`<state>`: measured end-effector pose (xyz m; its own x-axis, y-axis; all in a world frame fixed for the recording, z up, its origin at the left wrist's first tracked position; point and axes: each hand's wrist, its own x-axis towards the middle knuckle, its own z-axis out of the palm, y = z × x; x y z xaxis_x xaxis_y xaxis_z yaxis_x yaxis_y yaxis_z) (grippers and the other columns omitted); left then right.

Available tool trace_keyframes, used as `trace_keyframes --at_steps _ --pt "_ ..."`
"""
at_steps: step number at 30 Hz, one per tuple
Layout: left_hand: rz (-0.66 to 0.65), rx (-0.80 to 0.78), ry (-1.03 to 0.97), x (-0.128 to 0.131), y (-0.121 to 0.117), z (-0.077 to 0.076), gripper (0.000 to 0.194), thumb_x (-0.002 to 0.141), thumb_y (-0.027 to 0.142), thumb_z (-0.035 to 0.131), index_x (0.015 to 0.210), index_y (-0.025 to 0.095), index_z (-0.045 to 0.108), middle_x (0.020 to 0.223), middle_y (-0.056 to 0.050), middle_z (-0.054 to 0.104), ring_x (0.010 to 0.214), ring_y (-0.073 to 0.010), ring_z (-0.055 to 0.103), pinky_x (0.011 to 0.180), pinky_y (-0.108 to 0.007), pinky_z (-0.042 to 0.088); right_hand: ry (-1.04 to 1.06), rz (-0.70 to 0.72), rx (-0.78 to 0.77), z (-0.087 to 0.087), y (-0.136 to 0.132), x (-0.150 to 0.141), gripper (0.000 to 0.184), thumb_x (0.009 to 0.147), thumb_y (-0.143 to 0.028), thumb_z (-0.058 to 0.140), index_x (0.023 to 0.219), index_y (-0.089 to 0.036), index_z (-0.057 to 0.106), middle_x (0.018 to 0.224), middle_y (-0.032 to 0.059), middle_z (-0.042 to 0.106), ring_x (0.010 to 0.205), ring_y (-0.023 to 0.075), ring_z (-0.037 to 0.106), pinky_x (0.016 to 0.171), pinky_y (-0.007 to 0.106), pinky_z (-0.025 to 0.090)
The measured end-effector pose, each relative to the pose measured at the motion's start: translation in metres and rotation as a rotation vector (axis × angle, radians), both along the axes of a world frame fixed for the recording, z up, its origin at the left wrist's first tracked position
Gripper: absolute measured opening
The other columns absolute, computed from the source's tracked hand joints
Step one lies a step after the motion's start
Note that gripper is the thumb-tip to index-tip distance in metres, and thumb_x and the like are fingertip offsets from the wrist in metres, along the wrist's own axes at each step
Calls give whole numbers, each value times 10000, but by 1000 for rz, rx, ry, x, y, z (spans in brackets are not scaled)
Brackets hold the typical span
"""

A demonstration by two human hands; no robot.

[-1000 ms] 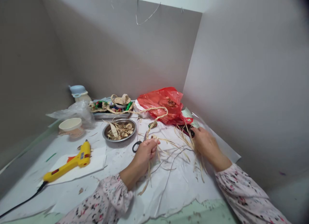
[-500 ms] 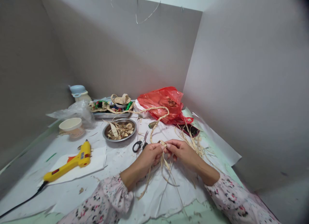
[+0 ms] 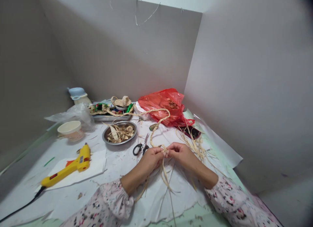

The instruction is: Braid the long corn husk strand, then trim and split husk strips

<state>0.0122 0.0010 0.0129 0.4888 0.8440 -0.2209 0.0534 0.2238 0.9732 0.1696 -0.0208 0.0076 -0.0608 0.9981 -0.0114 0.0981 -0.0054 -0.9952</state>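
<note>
A long pale straw braid (image 3: 160, 121) curves from the tray at the back down to my fingers. My left hand (image 3: 154, 157) pinches the working end of the braid. Facing it, my right hand (image 3: 179, 153) is closed on the same end, the fingertips of both hands touching or nearly so. Loose straw strands (image 3: 166, 179) hang below the hands onto the white paper. Just left of my left hand lie scissors (image 3: 141, 148) with black handles, blades partly spread. More loose straw (image 3: 197, 148) lies beyond my right hand.
A metal bowl (image 3: 105, 139) holds straw scraps. On the left are a yellow glue gun (image 3: 70, 168) and a plastic tub (image 3: 70, 132). A metal tray (image 3: 111, 118) with woven pieces, a red plastic bag (image 3: 161, 101) and a dark phone-like object (image 3: 193, 132) stand farther back.
Both hands have drawn closer at the braid's end, and the strands beneath have swung slightly. The whole view has shifted a little; the other objects stay in place.
</note>
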Motion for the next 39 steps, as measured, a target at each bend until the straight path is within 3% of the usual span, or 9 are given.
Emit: trace_keyframes --at_steps 4,8,13,18,24,28,34,37,39 --pt "42 26 28 1 1 0 174 641 311 620 560 170 559 399 85 305 408 -67 203 452 -245 116 -8 66 30 4 -2 0 140 750 -274 622 791 -154 680 748 22 698 702 149 621 709 273 462" --pt "56 156 64 -1 2 -4 196 684 320 597 564 165 598 437 59 377 458 -94 284 479 -239 178 -101 90 76 0 -3 0 177 786 -291 597 817 -156 707 773 32 709 736 168 627 728 283 473" --pt "0 435 187 -2 2 -10 264 786 353 527 628 168 630 622 -2 564 612 -150 452 570 -237 291 -286 -36 167 -5 -5 -2 192 813 -287 570 769 -162 708 747 38 708 718 177 617 685 272 455" --pt "90 622 429 -4 -4 -7 277 857 332 460 681 186 616 594 -10 562 582 -164 465 564 -249 252 -383 -165 202 0 -10 -7 196 833 -310 545 731 -181 652 670 4 657 616 150 557 590 245 392" --pt "146 767 620 -3 -13 -2 256 882 307 442 691 198 573 614 -29 566 572 -169 480 575 -264 229 -372 -211 183 -5 -10 -10 201 840 -327 535 713 -191 610 646 -7 628 617 156 553 610 257 391" --pt "91 746 564 3 -23 -2 258 892 283 415 704 204 573 628 -39 585 581 -181 500 580 -271 244 -262 -260 170 -9 -10 -10 201 849 -358 535 747 -198 601 669 0 640 631 167 572 628 268 423" --pt "8 762 589 9 -34 -1 267 886 261 414 713 199 608 668 -68 635 585 -194 534 582 -273 272 126 -208 72 -10 -9 -14 210 821 -392 574 765 -191 582 684 10 631 615 155 568 603 262 456" --pt "-22 793 637 9 -33 -5 283 898 267 399 750 196 630 707 -87 664 610 -207 565 587 -277 282 266 -168 -41 -10 -8 -16 228 807 -402 569 740 -184 563 522 -56 497 405 81 349 409 204 287" --pt "-44 811 652 8 -32 -8 290 907 272 384 798 195 642 744 -95 680 638 -215 585 600 -281 294 334 -129 -89 -9 -8 -17 227 796 -396 560 718 -184 538 457 -97 383 367 58 202 372 195 167"
